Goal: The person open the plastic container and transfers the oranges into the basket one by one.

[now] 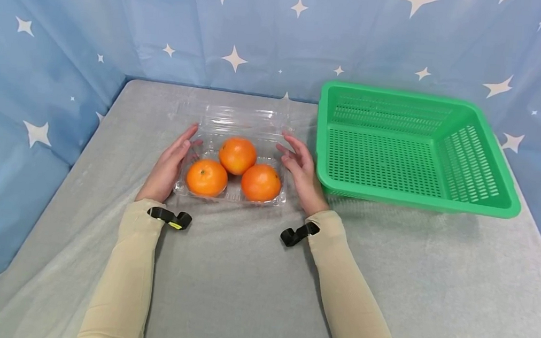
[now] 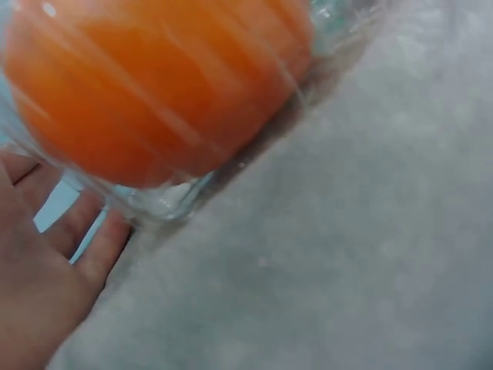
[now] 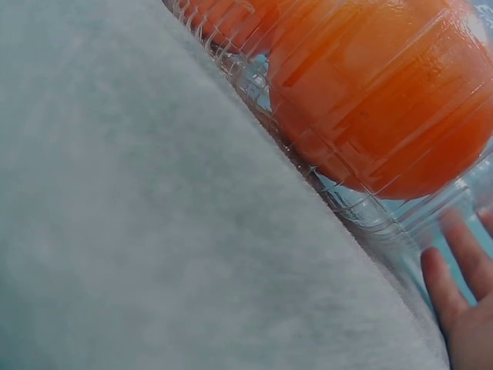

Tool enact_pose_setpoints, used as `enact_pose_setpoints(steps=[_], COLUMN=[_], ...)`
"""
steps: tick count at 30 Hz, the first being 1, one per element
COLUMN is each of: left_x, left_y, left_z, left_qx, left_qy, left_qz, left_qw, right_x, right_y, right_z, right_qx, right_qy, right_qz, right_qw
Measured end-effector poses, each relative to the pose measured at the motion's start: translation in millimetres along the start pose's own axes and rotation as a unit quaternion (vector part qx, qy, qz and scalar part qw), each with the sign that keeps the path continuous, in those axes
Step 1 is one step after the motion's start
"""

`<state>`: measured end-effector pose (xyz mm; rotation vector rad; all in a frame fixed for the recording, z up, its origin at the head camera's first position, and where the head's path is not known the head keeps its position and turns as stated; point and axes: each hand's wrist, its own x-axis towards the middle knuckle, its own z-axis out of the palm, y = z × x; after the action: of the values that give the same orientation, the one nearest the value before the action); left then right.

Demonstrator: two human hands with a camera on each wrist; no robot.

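Observation:
Three oranges lie in a clear plastic clamshell box (image 1: 233, 191): one orange (image 1: 238, 155) at the back, another (image 1: 207, 178) at front left and a third (image 1: 261, 182) at front right. The box's transparent lid (image 1: 241, 118) is folded back behind it. Along the box's left side is my left hand (image 1: 165, 168), fingers extended; the left wrist view has them beside the clear wall. My right hand (image 1: 304, 178) flanks the right side, its fingers spread and nearly straight. In the right wrist view, fingertips (image 3: 435, 266) are close to the wall; firm contact cannot be made out.
A green plastic basket (image 1: 414, 202) with slotted walls stands to the right of the box, close to my right hand. Grey cloth (image 1: 226, 283) covers the table. Behind and to the left hangs a blue curtain (image 1: 263, 34) with white stars.

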<state>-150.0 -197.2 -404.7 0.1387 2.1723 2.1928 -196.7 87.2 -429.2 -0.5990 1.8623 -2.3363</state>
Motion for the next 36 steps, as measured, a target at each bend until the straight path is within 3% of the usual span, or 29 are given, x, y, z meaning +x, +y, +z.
enact_pose_setpoints(steps=[5,13,26,36], left_x=[4.7,12.0,12.8,11.0], left_y=[-2.2,-14.4,-15.5,-12.6], left_z=[-3.3,-13.6,-15.2,-12.6], left_qx=[-0.061,-0.106,-0.113,-0.101], left_qy=[-0.031,-0.067,-0.067,-0.064], left_qz=[0.014,0.031,0.011,0.015], left_qw=[0.9976,0.9916,0.9913,0.9927], right_x=[-1.7,-1.0,-2.5,-2.2], right_y=[-5.6,-8.0,-9.2,-10.2], right_z=[2.5,3.5,4.1,4.6], right_qx=[-0.008,-0.006,-0.012,-0.025], right_qy=[0.001,-0.001,0.002,0.0], right_qz=[-0.002,-0.005,0.004,0.008], right_qw=[1.0,1.0,1.0,1.0])
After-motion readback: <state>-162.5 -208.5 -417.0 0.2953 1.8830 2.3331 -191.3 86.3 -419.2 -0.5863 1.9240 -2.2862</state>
